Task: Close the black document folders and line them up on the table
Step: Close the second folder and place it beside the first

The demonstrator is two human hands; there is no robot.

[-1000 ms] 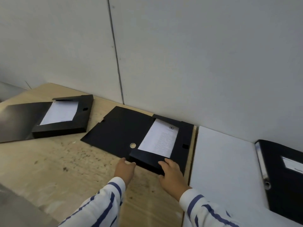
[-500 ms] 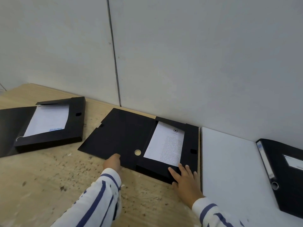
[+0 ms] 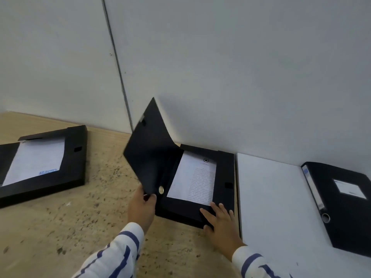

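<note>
A black box folder [image 3: 224, 173] lies open in the middle of the table against the wall, with a printed sheet [image 3: 193, 177] inside. Its lid flap [image 3: 150, 153] stands raised and tilted over the box. My left hand [image 3: 141, 208] grips the flap's near edge by the round metal eyelet. My right hand [image 3: 219, 222] presses flat, fingers spread, on the box's near right corner. A second black folder [image 3: 74, 157] lies open at the left with paper in it. A closed black binder [image 3: 345, 205] lies at the right.
The wooden table [image 3: 80, 227] is speckled with dark marks. A white board [image 3: 269, 197] lies between the middle folder and the binder. A grey wall [image 3: 220, 67] runs right behind the folders.
My left hand has lifted the middle folder's lid flap from flat on the table to upright. My right hand stays pressed on the box's near right corner.
</note>
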